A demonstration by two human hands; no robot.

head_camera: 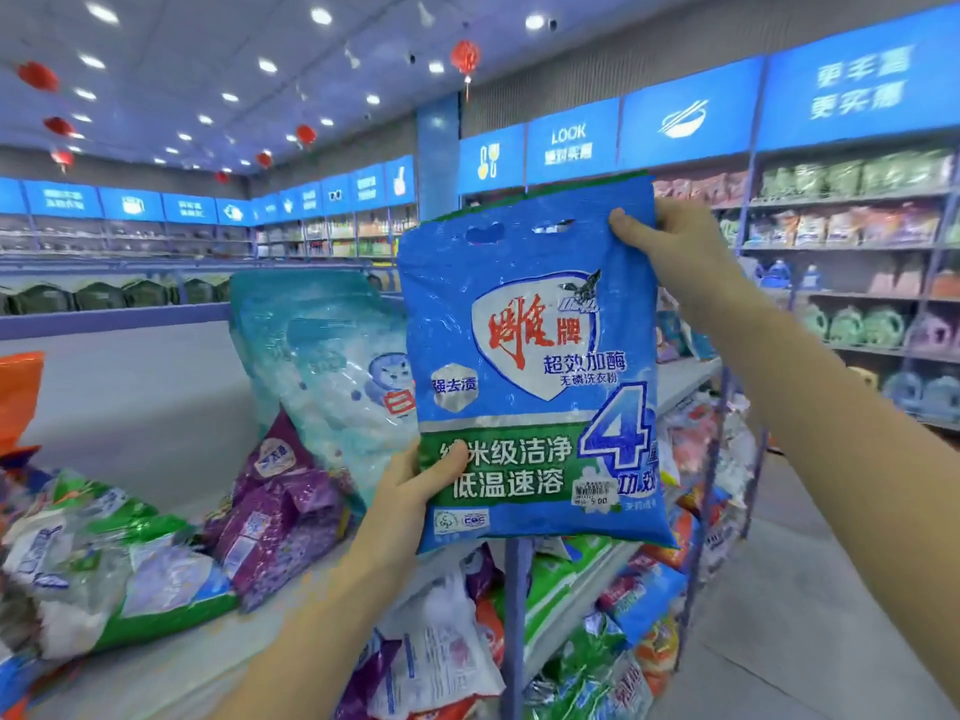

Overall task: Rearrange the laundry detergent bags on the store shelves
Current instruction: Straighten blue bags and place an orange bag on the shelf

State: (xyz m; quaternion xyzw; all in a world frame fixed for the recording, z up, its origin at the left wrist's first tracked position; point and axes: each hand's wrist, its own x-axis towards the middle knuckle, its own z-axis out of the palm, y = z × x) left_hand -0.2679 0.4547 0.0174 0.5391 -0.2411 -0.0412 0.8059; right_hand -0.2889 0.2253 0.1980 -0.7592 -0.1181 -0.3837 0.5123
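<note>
Closest up, a blue detergent bag (535, 366) is held upright in the air, mid-frame. Its lower left edge is pinched by the left hand (410, 491), thumb laid on the green band. Its upper right corner is pinched by the right hand (670, 241), thumb on the front too. Behind it, the left half is taken up by a grey shelf top (145, 397). A big teal bag (322, 356) is propped upright there, just left of the blue one. Lower left, a green and white bag (104, 563) is flopped on its side, with purple bags (280, 511) piled between it and the teal one. An orange bag (18, 397) is cut off at the left edge. A small price sticker (595, 493) is stuck near the blue bag's lower right.
</note>
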